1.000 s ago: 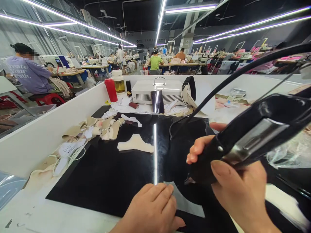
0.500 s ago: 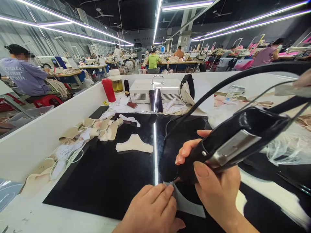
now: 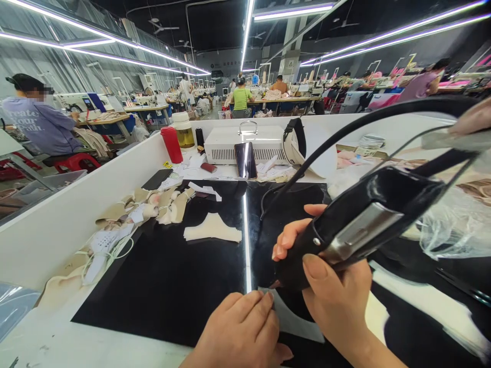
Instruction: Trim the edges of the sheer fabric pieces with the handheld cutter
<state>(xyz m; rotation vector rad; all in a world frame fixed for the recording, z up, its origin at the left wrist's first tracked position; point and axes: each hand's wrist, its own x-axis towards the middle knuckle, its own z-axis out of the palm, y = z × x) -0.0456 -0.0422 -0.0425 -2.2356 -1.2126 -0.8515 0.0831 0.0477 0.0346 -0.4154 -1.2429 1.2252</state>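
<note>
My right hand (image 3: 333, 291) is wrapped round a black handheld tool (image 3: 356, 230) with a metal plate on its side and a thick black cable. The tool's tip points down at the upper end of a grey translucent curved piece (image 3: 295, 322) on the black mat (image 3: 153, 286). Pressing on that same end, my left hand (image 3: 245, 327) has its fingers together, close to the tip. Further back on the mat lies a cream cut-out piece (image 3: 213, 227).
Beige and white scraps (image 3: 134, 209) line the left side. A white vented box (image 3: 264, 143), a phone (image 3: 246, 160) and a red cup (image 3: 172, 144) stand at the back. Clear plastic (image 3: 452, 225) and cream pieces (image 3: 429, 301) lie right. Several people sit beyond.
My right hand and the tool have shifted slightly to the left, the tip nearer my left fingertips. My left hand and the grey piece have barely moved.
</note>
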